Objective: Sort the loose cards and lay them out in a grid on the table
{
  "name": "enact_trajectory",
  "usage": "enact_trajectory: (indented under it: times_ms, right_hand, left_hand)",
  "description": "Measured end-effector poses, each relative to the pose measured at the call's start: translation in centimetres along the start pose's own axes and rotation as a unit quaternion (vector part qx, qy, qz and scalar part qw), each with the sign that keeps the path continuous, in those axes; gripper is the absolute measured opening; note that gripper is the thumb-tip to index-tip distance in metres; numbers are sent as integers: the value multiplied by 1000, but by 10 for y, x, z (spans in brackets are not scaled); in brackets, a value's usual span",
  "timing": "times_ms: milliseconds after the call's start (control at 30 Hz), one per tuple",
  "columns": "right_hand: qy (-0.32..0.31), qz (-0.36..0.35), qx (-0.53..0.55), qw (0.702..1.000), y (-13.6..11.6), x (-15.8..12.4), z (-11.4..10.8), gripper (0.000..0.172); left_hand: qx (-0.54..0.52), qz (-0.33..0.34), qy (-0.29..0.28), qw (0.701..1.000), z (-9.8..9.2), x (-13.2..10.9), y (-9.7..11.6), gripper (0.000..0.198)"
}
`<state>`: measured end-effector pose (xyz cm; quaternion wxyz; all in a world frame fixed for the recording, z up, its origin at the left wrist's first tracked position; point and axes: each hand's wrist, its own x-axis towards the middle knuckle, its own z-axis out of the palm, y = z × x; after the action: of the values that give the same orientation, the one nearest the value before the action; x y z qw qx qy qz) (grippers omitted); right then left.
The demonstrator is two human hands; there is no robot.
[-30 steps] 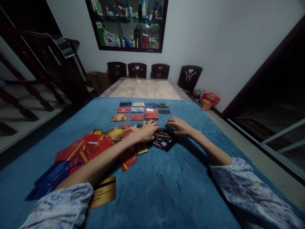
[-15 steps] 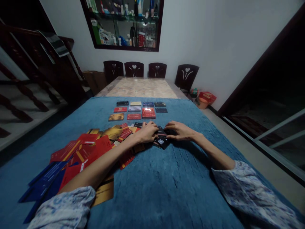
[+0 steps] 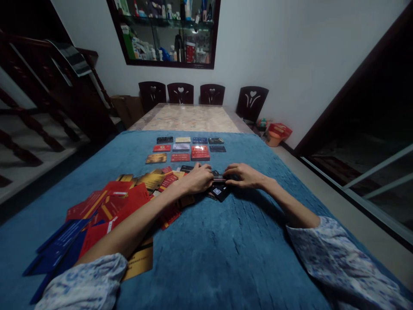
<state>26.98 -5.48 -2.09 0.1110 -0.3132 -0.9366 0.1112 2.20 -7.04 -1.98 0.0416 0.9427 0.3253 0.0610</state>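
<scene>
My left hand point(image 3: 200, 177) and my right hand point(image 3: 243, 175) face each other above the blue cloth. Pinched between their fingertips by its two ends is a small stack of dark cards point(image 3: 219, 178), seen nearly edge-on. Just below it lies a black card point(image 3: 220, 192) with a pale square mark, overlapping other cards. Under and beside my left forearm spreads a loose heap of red cards point(image 3: 132, 202), gold cards point(image 3: 151, 181) and blue cards point(image 3: 63, 242). Farther off, several small card piles stand in rows, among them a thick red pile point(image 3: 200, 153).
The blue cloth point(image 3: 206, 262) covers the near part of the table, whose bare patterned top point(image 3: 190, 117) shows beyond. Dark chairs point(image 3: 180, 94) line the far wall. A bucket with a red bag point(image 3: 278, 132) stands on the floor at right. A stair railing point(image 3: 29, 103) is at left.
The dark cards between my hands have tipped from lying flatter to nearly edge-on. My fingers have closed in on their ends. The heap and the rows of piles look the same.
</scene>
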Motion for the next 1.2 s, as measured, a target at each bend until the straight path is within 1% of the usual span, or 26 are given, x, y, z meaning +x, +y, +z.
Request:
enact_trajectory:
  times_ms: [100, 200, 400, 567, 700, 800, 900, 1033, 1200]
  right_hand:
    - [10, 3, -10, 1000, -2, -2, -5, 26]
    - [33, -3, -22, 999, -1, -3, -6, 25]
    - [88, -15, -46, 995, 6, 0, 2, 27]
    - [128, 17, -67, 989, 8, 3, 12, 30]
    - [127, 51, -67, 988, 7, 4, 15, 31]
    - [120, 76, -61, 988, 5, 5, 16, 34]
    - [123, 99, -51, 986, 3, 5, 20, 36]
    - [125, 115, -56, 984, 4, 7, 25, 35]
    - [125, 133, -83, 980, 4, 7, 29, 38]
  left_hand:
    - [-3, -2, 18, 1000, -1, 1, -1, 25]
    - [12, -13, 40, 999, -3, 1, -1, 26]
    - [21, -40, 67, 997, -6, 1, -2, 28]
    - [-15, -60, 108, 992, -1, 2, -9, 28]
    - [-60, -81, 137, 985, 7, 3, -14, 31]
    - [-79, -94, 153, 981, 10, 3, -14, 39]
    - [-79, -100, 151, 980, 10, 2, -11, 47]
    - [-64, -102, 125, 985, 10, 1, -7, 50]
    - [-36, -124, 104, 986, 10, 0, -2, 54]
